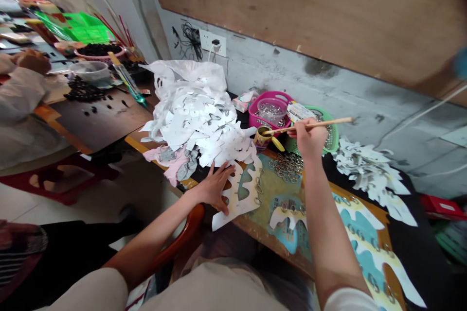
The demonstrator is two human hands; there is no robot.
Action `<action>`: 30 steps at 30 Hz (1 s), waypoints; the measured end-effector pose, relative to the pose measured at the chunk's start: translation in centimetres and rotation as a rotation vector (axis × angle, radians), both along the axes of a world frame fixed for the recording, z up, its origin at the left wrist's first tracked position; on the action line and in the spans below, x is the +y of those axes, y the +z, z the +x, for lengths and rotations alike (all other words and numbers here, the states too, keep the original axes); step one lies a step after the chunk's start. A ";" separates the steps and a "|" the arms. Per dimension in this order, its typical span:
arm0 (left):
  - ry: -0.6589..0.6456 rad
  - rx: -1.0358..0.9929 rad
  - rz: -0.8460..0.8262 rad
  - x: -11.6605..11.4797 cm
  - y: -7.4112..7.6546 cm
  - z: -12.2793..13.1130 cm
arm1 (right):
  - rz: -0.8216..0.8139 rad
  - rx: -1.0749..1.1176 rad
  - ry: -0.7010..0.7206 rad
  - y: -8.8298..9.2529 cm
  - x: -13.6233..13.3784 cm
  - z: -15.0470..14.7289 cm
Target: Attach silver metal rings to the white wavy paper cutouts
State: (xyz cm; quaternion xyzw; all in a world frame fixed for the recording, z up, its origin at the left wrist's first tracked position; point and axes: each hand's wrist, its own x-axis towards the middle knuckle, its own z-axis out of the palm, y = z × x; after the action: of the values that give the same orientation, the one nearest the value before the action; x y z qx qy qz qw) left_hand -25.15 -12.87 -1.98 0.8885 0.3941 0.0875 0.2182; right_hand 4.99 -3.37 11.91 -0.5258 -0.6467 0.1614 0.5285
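My right hand (312,138) is closed round a thin wooden-handled brush (337,121). The brush's lower end reaches into a small patterned cup (261,142) with a yellow handle; the bristles are hidden there. With fingers spread, my left hand (215,188) rests on the edge of a white scalloped cut-out sheet (233,209) that has metal rings along its right side. Loose metal rings (286,166) lie in a heap in front of the cup. A smaller white scalloped piece (288,217) with rings lies near my right forearm.
A large pile of white cut-outs (204,121) rises behind my left hand. Metal parts fill a pink basket (253,114) and a green basket (333,136). More cut-outs (368,170) lie at right, beside ringed strips (368,238). At left, a person's hands (34,60) are over another table.
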 end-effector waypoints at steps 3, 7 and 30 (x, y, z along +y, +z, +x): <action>0.001 0.000 -0.008 0.0 0.0 0.0 | -0.018 0.259 -0.014 0.3 -1.9 1.6; 0.012 0.009 -0.025 0.1 -0.1 0.0 | -0.070 0.436 0.008 -0.2 -4.7 2.9; -0.003 0.016 -0.030 0.3 -0.5 -0.2 | -0.190 -0.146 0.244 -7.2 -10.8 -2.2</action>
State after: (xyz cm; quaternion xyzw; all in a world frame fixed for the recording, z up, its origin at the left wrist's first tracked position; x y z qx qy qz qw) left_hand -25.33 -12.60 -2.51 0.8865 0.3957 0.0741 0.2282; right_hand 2.81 -14.13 4.74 -0.5013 -0.7241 0.2461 0.4047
